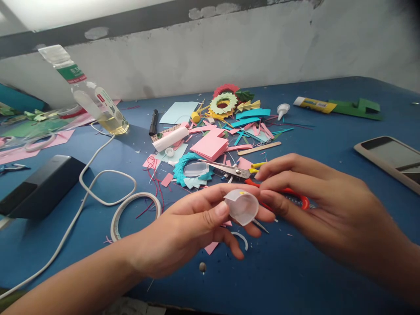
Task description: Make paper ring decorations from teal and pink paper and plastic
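Note:
My left hand [197, 223] holds a small translucent plastic cup [243, 208] between thumb and fingers, its round opening tilted toward me. A tiny yellow mark shows on its rim. My right hand [315, 197] is just to the right, its fingertips pressed together near my left fingers; whatever may be in that pinch is hidden. Behind my hands lie scissors [241, 172] with red handles, partly covered by my right hand. A ring of folded blue paper [181, 175], with another translucent piece [196, 169] in its middle, lies beside the scissor tips.
Pink paper squares [210, 144], paper scraps and a wooden stick [259, 148] clutter the table's middle. A bottle [98, 105], a white cable [95, 148], a dark box [42, 186] and a tape roll [114, 221] are leftward. A phone [393, 157] and glue tube [315, 105] lie rightward.

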`<act>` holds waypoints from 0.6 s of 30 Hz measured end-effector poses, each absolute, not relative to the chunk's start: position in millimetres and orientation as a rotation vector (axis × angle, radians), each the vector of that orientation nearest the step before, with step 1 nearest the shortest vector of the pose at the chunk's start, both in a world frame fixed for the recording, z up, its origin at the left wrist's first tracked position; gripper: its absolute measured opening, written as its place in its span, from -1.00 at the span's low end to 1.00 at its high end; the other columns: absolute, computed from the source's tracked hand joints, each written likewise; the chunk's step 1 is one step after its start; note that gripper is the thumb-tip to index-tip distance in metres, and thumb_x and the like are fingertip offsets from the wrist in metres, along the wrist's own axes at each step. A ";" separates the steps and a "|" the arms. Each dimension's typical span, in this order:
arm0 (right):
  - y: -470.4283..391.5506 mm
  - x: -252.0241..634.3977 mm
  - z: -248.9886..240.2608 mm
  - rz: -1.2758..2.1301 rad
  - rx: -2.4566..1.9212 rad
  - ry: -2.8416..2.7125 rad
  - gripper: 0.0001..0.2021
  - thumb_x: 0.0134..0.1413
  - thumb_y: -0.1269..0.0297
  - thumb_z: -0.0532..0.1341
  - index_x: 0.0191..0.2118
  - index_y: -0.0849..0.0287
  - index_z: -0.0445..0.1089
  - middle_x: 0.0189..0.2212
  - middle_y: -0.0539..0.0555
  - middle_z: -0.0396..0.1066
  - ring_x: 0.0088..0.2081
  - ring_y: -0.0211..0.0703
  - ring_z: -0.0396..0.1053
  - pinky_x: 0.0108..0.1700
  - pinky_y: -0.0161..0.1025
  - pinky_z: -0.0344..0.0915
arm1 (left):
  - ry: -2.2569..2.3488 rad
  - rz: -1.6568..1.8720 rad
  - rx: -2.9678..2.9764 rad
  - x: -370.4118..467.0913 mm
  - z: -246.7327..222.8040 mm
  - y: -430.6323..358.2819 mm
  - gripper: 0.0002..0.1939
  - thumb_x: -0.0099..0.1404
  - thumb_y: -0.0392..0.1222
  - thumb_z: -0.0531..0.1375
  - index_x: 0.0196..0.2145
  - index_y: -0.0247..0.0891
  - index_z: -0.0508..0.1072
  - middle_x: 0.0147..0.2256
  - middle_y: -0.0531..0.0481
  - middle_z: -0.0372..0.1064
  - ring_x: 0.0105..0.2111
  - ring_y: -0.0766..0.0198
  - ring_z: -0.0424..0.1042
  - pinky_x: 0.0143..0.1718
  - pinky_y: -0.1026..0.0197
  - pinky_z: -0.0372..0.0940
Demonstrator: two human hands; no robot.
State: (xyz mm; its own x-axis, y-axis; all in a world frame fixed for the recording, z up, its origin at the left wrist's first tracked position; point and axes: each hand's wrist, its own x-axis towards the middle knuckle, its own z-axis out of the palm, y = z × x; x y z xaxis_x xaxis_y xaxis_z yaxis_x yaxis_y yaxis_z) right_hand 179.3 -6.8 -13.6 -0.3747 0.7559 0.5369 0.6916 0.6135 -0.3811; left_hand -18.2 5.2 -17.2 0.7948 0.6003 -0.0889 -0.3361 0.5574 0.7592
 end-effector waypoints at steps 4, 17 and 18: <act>-6.6 180.7 -16.3 0.126 -1.153 -2.142 -0.88 0.09 0.28 0.14 -0.40 0.16 0.37 -0.31 0.08 0.37 -0.24 -0.19 0.38 -0.19 -0.29 0.31 | 0.362 0.580 0.787 -19.4 -17.3 5.4 -0.74 0.33 -0.31 0.02 -0.06 -0.31 0.38 -0.17 -0.11 0.35 -0.23 0.33 0.36 -0.33 0.39 0.31; 3.7 195.7 -16.0 0.405 -1.380 -2.377 -0.86 0.10 0.27 0.12 -0.43 0.11 0.36 -0.50 -0.02 0.41 -0.49 -0.21 0.35 -0.48 -0.28 0.21 | 0.525 0.778 0.802 -30.6 -8.7 21.1 -0.64 0.29 -0.38 0.07 -0.01 -0.07 0.36 -0.12 0.01 0.39 -0.22 0.39 0.38 -0.32 0.43 0.29; 2.5 196.4 -17.2 0.463 -1.365 -2.487 -0.85 0.09 0.27 0.13 -0.46 0.11 0.37 -0.53 -0.03 0.41 -0.52 -0.23 0.34 -0.51 -0.30 0.18 | 0.546 0.781 0.799 -30.4 -8.7 21.5 -0.66 0.27 -0.38 0.09 -0.04 -0.09 0.38 -0.13 0.02 0.39 -0.23 0.39 0.38 -0.32 0.43 0.29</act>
State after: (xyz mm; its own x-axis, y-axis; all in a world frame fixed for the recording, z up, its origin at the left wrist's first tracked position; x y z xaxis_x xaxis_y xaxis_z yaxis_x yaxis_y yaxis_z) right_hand 196.4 2.5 -17.2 -0.5213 0.8498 0.0783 0.7647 0.5059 -0.3990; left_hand -30.4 21.5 -8.7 0.6018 0.7860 -0.1417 -0.4034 0.4522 0.7955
